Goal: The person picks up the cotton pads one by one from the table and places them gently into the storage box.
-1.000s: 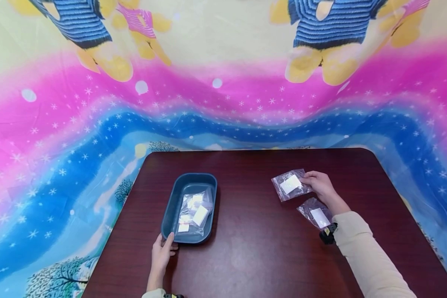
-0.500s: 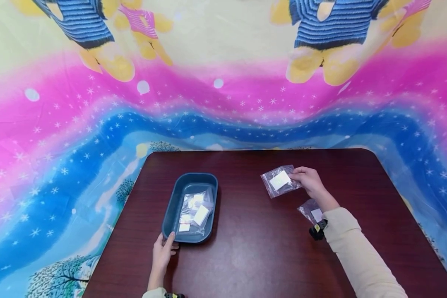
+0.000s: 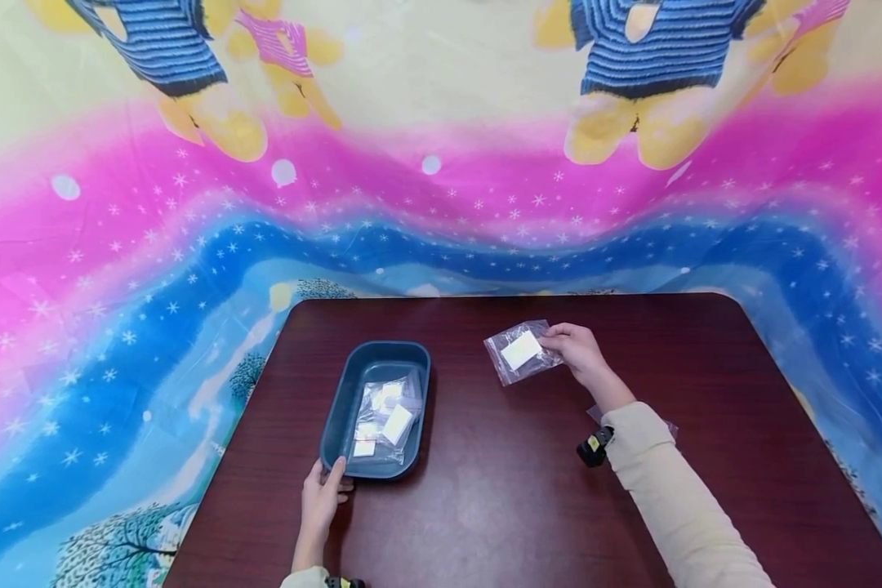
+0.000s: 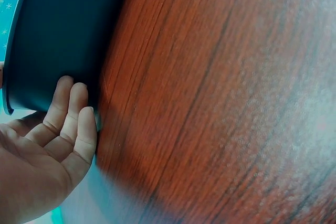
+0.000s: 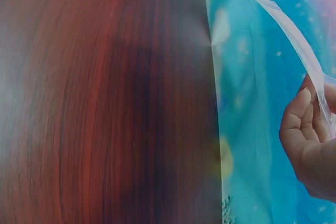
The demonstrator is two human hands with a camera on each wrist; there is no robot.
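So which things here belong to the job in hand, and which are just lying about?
Likely in the job:
small plastic bag, pinched by the right hand
blue tray, held by the left hand
bags in the tray
probably another bag, mostly hidden by the right sleeve

Apparently just there:
table
patterned cloth behind

I am stretching my right arm (image 3: 694,508) up from the lower right of the head view, its pale sleeve (image 3: 650,457) ending at my bare wrist (image 3: 617,397). My right hand (image 3: 579,349) is pointing left just right of centre, thumb and fingers (image 3: 556,330) pinching; the right wrist view is showing them curling inward at the right edge. My left hand (image 3: 320,500) is gripping at lower left, thumb (image 3: 336,469) uppermost. In its wrist view, 3 slightly bent fingers are pointing upward.
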